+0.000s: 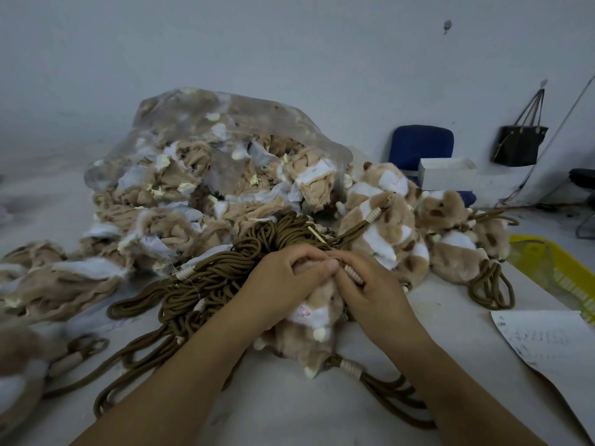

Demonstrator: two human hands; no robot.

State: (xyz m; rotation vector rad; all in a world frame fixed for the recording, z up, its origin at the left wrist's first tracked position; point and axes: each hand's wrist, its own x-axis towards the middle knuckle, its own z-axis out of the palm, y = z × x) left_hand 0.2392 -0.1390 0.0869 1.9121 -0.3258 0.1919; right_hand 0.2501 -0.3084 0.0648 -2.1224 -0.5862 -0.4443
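We see the plush toy just below the middle of the view, lying on the white table with its white muzzle turned toward us. Our left hand grips its upper end from 10 o'clock, fingers curled over the fur and the thumb laid flat toward the other hand. Our right hand comes in from 4 o'clock and pinches a cream-wrapped binding against the toy; its fingertips meet the left thumb. Both forearms rise from the bottom edge and converge on the toy, wrists bent slightly down. A brown cord trails from the toy's lower end toward 5 o'clock.

At 9 o'clock, touching the left hand, lies a cord pile; a thin wooden stick rests on it at 12 o'clock. Beyond it, from 10 to 12 o'clock, a clear plastic bag spills flat, unstuffed fur skins. At 1 to 2 o'clock finished toys are heaped with their cords. A yellow basket sits at 3 o'clock, a written sheet of paper at 4 o'clock. Far off at 1 o'clock stand a blue chair, a white box and a black bag hanging on the wall.
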